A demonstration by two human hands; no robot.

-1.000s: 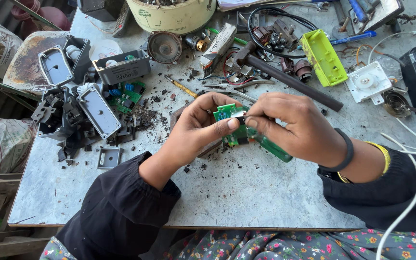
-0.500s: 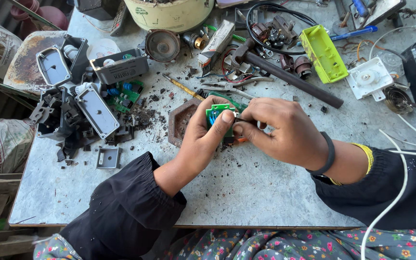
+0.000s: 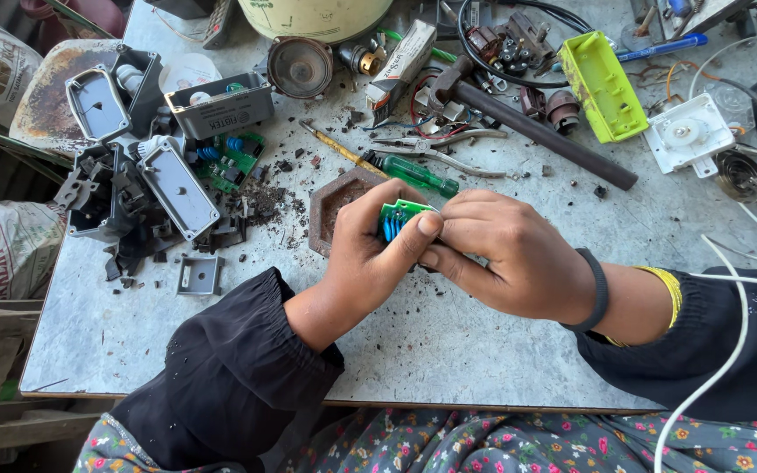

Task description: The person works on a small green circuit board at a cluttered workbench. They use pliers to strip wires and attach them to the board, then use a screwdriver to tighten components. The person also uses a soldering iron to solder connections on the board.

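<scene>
Head view, looking down on a grey work table [image 3: 221, 350]. Both hands meet at a small green circuit board [image 3: 399, 216], the landmark for all positions below. Left hand [image 3: 371, 254]: fingers closed on the board from its left and lower side, thumb tip pressed on its right corner. Right hand [image 3: 505, 250]: fingers curled together against the board's right edge, covering most of it; only the upper left part with blue components shows. The board is held just above the table, between the two hands. Directly left of the board lies a brown hexagonal dish [image 3: 335, 203], partly hidden by the left hand. Just above the board lies a green-handled screwdriver [image 3: 413, 173], with pliers [image 3: 444, 151] beyond it. Farther up and right: a dark hammer [image 3: 536, 131] and a lime-green plastic case [image 3: 602, 85]. Well to the left: grey opened housings [image 3: 177, 186] amid black fragments.
</scene>
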